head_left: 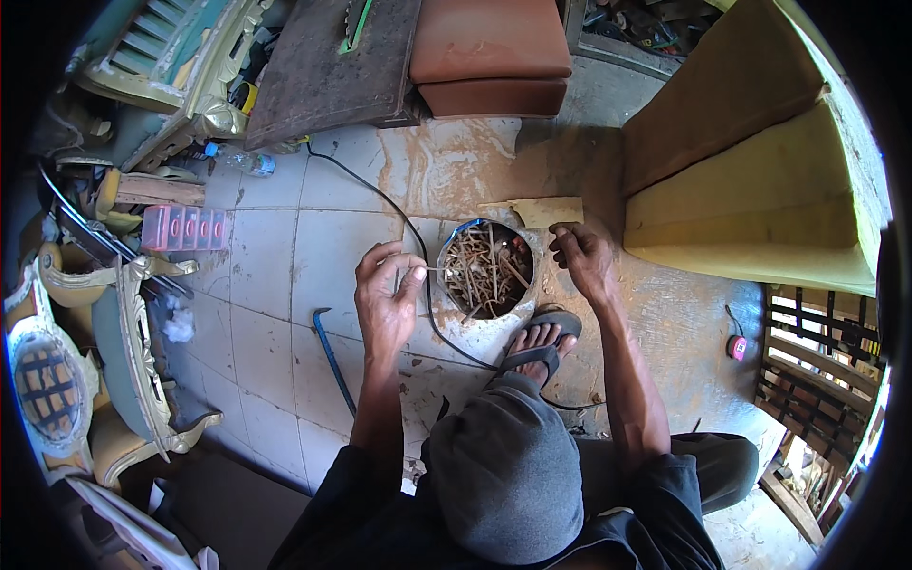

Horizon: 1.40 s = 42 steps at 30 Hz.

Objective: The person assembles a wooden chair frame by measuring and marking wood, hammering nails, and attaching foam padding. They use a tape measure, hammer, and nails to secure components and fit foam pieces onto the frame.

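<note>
My left hand [388, 296] is closed in a pinch on a thin nail [434, 270], which points right, toward the rim of a round tin. Rusty nails and thin scraps [484, 271] fill much of the tin [522, 309], which stands on the floor between my hands. My right hand [581, 256] hovers at the tin's right with its fingers curled together; whatever they may hold is too small to make out. Just beyond those fingers lies a flat tan piece [551, 211]. My sandalled foot [538, 351] rests against the near side of the tin.
A black cable [389, 201] curves past the tin's left side. Left of my left forearm lies a blue pry bar [332, 361]. Farther left are a pink plastic box [185, 228] and a bottle [242, 160]. A yellow foam-covered seat [750, 204] and a tape measure [736, 348] are right.
</note>
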Motion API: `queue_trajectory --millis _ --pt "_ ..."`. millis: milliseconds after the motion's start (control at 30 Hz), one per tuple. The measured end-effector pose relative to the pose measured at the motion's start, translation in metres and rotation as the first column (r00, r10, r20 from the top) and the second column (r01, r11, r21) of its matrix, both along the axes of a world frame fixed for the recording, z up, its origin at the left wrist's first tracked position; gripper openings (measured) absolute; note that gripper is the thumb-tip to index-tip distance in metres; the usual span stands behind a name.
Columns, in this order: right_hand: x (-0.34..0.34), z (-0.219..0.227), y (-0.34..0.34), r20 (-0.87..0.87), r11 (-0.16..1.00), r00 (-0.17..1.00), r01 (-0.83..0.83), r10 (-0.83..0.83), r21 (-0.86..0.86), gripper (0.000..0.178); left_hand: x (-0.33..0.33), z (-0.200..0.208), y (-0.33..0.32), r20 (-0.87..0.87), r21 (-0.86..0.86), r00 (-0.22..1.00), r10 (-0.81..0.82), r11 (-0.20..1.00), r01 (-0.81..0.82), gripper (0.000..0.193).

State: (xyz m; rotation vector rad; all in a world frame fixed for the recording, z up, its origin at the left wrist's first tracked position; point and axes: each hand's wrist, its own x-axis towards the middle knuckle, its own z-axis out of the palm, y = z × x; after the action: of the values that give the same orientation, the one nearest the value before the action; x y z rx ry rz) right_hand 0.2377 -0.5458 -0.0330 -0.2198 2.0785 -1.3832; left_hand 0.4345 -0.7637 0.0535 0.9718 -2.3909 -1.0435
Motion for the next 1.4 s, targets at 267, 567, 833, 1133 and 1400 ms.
queue_trajectory --millis 267,567,833,1133,1400 --pt "0.000 -0.003 0.001 -0.013 1.000 1.000 0.006 -0.006 0.010 0.037 -0.009 -0.022 0.004 0.191 -0.187 0.959 -0.210 0.951 0.245 0.015" --pt "0.000 0.001 0.003 -0.096 1.000 0.995 -0.021 0.023 0.018 0.038 -0.050 -0.058 0.014 0.323 -0.530 0.937 -0.129 0.795 0.293 0.017" --pt "-0.002 -0.005 0.008 -0.071 0.999 0.997 0.016 -0.014 0.036 0.036 -0.016 -0.034 0.007 -0.031 -0.293 0.995 -0.090 0.953 0.077 0.012" --pt "-0.001 -0.004 -0.004 -0.094 0.997 0.994 -0.059 0.063 0.048 0.038 -0.005 -0.029 0.008 -0.179 0.159 0.984 -0.016 0.986 0.045 0.010" --pt "-0.003 -0.009 0.001 -0.095 0.998 0.995 -0.031 0.036 0.056 0.038 -0.029 -0.025 -0.007 -0.631 0.769 0.586 0.509 0.309 0.560 0.013"
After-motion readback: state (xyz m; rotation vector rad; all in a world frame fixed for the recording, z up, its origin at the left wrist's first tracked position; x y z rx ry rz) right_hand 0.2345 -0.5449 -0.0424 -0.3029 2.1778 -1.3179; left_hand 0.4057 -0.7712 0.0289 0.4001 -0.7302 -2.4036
